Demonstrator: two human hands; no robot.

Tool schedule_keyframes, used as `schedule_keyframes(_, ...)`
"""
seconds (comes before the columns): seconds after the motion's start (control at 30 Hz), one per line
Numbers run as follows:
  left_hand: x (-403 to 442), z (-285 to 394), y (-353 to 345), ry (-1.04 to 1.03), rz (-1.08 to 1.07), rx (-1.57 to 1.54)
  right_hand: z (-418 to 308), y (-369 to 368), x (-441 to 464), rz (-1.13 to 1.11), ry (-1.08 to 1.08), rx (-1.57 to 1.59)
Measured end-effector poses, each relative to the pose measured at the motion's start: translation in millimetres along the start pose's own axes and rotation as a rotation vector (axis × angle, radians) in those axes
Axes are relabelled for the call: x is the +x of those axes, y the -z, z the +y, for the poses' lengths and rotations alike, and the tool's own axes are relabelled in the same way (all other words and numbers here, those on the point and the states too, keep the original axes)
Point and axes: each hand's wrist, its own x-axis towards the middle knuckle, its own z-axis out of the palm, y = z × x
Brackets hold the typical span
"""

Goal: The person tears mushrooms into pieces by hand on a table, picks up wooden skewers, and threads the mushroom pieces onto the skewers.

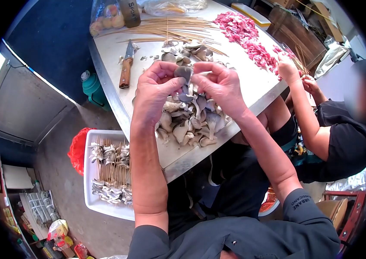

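Observation:
Above the table, my left hand (pixel 160 81) pinches a grey oyster mushroom (pixel 183 72) between thumb and fingers. My right hand (pixel 219 86) is closed at the mushroom's right edge, thumb and forefinger pressed on it. A heap of loose oyster mushrooms (pixel 189 125) lies beneath and in front of both hands, with more mushrooms (pixel 183 52) behind them. To the left lies a knife (pixel 126 69) with a wooden handle. Bamboo skewers (pixel 170 28) are spread across the back of the table.
A white tray (pixel 88 172) of skewered mushrooms stands low at left, beside a red bag (pixel 78 149). On the table (pixel 245 71), chopped raw meat (pixel 245 36) lies right. A co-worker (pixel 342 134) sits there, handling meat and skewers. A teal jug (pixel 91 88) stands left.

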Motion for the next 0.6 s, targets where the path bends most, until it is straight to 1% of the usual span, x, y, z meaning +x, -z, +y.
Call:
schedule_keyframes(0.03,0.0,-0.5,0.7,0.022,-0.037,0.038,-0.5,-4.1,-0.1,-0.04,0.032,0.046)
schedule_keyframes(0.13,-0.8,0.1,-0.2,0.005,-0.037,0.002,-1.8,-7.4,0.5,-0.083,0.043,0.056)
schedule_keyframes(0.27,-0.1,-0.5,-2.0,-0.015,-0.081,-0.013,-1.7,-9.7,-2.0,-0.095,0.072,0.094)
schedule_keyframes(0.33,0.6,-2.4,-2.0,0.009,-0.063,0.089,0.4,-9.3,-2.9,-0.081,0.054,0.057)
schedule_keyframes(0.5,-0.8,-1.8,-4.3,-0.003,-0.075,0.064,3.6,-12.8,-6.3,-0.017,0.017,0.019)
schedule_keyframes(0.57,-1.8,-0.6,-6.8,-0.02,-0.067,0.038,6.5,-13.1,-5.6,0.013,-0.037,0.248)
schedule_keyframes(0.6,-2.6,-0.1,-7.7,-0.022,-0.039,0.04,5.9,-12.9,-5.2,0.013,-0.036,0.249)
